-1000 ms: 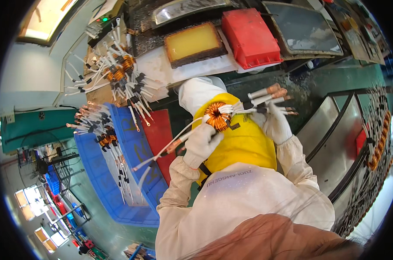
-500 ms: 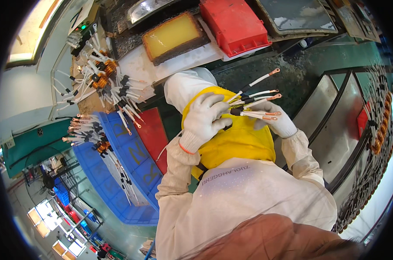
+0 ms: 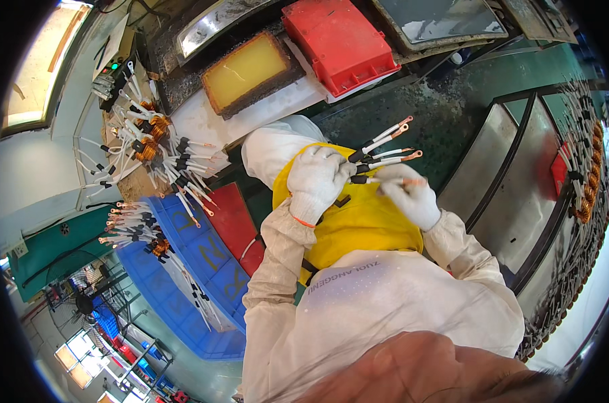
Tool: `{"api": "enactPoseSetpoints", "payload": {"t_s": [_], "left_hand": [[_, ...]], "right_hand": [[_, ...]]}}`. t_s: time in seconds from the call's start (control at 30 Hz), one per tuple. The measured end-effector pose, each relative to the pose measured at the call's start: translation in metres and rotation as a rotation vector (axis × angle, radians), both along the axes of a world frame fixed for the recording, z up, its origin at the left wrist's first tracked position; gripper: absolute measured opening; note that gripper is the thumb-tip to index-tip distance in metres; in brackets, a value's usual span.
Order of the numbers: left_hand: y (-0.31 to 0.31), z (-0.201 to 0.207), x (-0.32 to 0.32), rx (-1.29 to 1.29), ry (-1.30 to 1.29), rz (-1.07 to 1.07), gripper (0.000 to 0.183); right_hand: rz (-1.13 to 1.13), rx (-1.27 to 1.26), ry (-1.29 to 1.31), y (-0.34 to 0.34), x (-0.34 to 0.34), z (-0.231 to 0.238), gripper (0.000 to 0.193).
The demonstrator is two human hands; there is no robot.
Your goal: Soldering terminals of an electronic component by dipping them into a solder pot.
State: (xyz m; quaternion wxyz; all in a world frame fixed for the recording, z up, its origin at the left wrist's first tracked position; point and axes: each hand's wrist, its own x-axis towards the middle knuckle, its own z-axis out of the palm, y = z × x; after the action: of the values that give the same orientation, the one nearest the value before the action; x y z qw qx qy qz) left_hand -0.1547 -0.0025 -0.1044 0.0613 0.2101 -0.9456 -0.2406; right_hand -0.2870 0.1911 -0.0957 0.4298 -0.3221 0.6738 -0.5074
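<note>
Over my lap, above a yellow apron (image 3: 365,232), I hold a bundle of white cables (image 3: 380,142) with black sleeves and copper lugs at their ends. My gloved left hand (image 3: 316,176) is closed around the bundle's near end, hiding what lies inside the fist. The lugs fan out to the right, away from that hand. My gloved right hand (image 3: 412,200) has its fingers closed about the lowest white cable, whose copper lug shows blurred above the knuckles. A black sleeve (image 3: 359,179) sits on this cable between the two hands.
A blue bin (image 3: 207,252) at the left holds cabled copper coils (image 3: 158,247). More coils (image 3: 146,138) lie on the bench behind. Along the far bench stand a tray of yellow material (image 3: 247,70) and a red box (image 3: 341,43). Metal racking (image 3: 513,195) borders the right, with coils alongside.
My right hand has closed in on the lowest cable and moved slightly left and down. My left hand has tightened into a fist around the bundle. The view has shifted a little.
</note>
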Motion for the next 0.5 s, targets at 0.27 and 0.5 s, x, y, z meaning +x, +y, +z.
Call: {"api": "enactPoseSetpoints", "payload": {"t_s": [0.27, 0.5], "left_hand": [[-0.012, 0.000, 0.016, 0.191, 0.203, -0.063, 0.019], [-0.006, -0.010, 0.012, 0.076, 0.097, -0.072, 0.019]], "right_hand": [[0.075, 0.185, -0.424, 0.002, -0.011, -0.011, 0.031], [0.414, -0.326, 0.032, -0.045, 0.019, 0.035, 0.017]]}}
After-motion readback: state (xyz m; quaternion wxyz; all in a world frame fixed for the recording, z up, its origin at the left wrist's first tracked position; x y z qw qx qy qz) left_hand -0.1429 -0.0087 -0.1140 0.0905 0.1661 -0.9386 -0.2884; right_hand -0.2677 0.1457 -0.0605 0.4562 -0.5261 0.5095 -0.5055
